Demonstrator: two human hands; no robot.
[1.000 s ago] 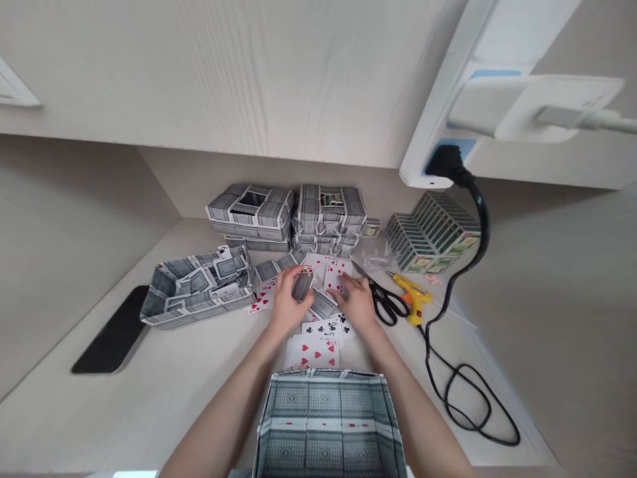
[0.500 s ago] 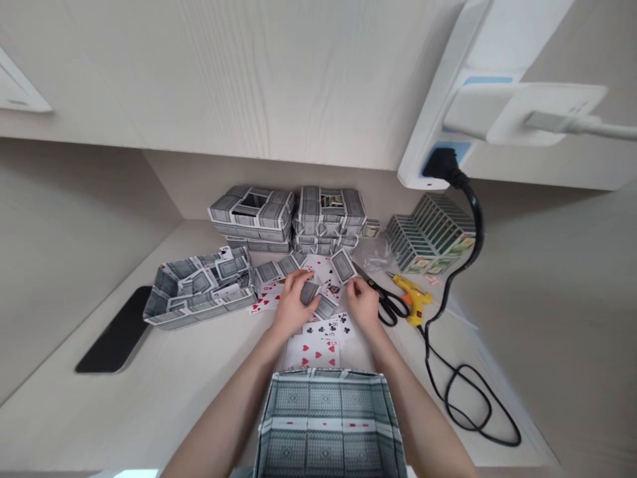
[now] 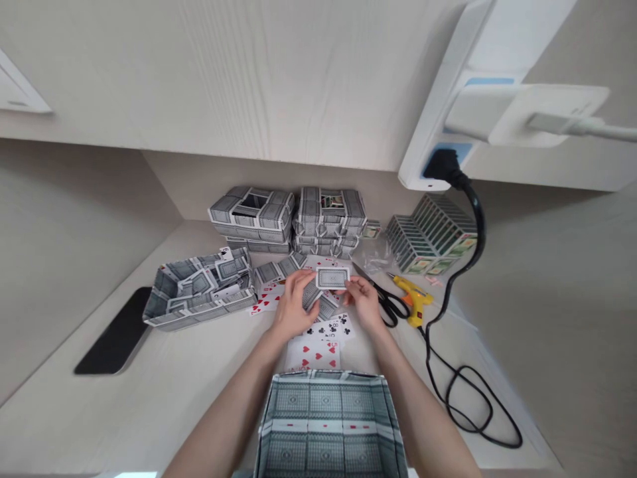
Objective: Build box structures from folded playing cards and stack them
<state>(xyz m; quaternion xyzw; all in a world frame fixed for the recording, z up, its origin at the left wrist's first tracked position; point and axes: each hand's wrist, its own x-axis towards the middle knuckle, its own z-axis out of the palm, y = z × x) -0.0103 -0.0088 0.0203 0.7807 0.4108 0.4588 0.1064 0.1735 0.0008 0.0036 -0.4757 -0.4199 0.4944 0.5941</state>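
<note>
Both hands meet over a scatter of loose playing cards (image 3: pixel 318 342) on the white desk. My left hand (image 3: pixel 293 307) is closed around a small bunch of grey-backed cards, and its fingertips touch the left end of a single grey-backed card (image 3: pixel 332 278). My right hand (image 3: pixel 365 302) pinches the right end of that card, which is held level, back up, just above the pile. A box made of card backs (image 3: pixel 326 425) stands between my forearms at the near edge.
A tray of folded cards (image 3: pixel 199 289) lies at the left, two stacks of card boxes (image 3: pixel 288 219) stand at the back, and rows of card packs (image 3: pixel 430 232) at the right. Black scissors (image 3: pixel 385 299), a yellow glue gun (image 3: pixel 413 299) and its black cord (image 3: pixel 458 392) lie right of my hands. A dark phone (image 3: pixel 117 338) rests far left.
My right hand picked one grey-backed card off the pile, turned it flat and brought it leftward to my left hand's fingertips. The left hand kept its cards and barely shifted.
</note>
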